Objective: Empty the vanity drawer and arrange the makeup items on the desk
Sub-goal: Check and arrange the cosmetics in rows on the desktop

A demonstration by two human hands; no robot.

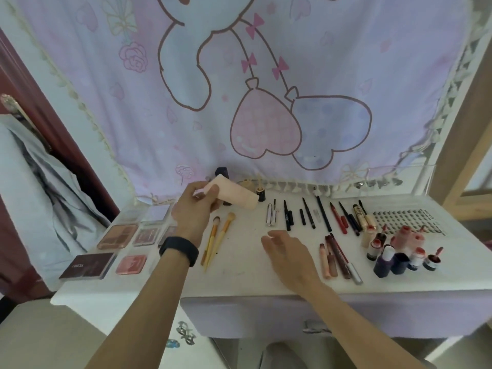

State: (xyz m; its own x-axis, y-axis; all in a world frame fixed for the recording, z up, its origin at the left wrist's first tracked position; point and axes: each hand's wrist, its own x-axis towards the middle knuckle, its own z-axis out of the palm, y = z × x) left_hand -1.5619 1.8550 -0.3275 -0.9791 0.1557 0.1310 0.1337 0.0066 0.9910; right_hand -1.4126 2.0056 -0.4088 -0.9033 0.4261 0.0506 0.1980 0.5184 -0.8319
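Observation:
My left hand grips a pale peach tube and holds it tilted above the back of the white desk. My right hand hovers open over the desk's middle, fingers spread, holding nothing. Two yellow-handled brushes lie just right of my left wrist. Several eyeshadow palettes sit in rows at the left. A row of dark pencils and mascaras lies at the back right. The drawer front below the desk edge looks closed.
Lip pencils and glosses lie right of my right hand. Small bottles and jars cluster at the far right, by a lash tray. Small dark bottles stand behind the tube. A printed pink cloth hangs behind the desk.

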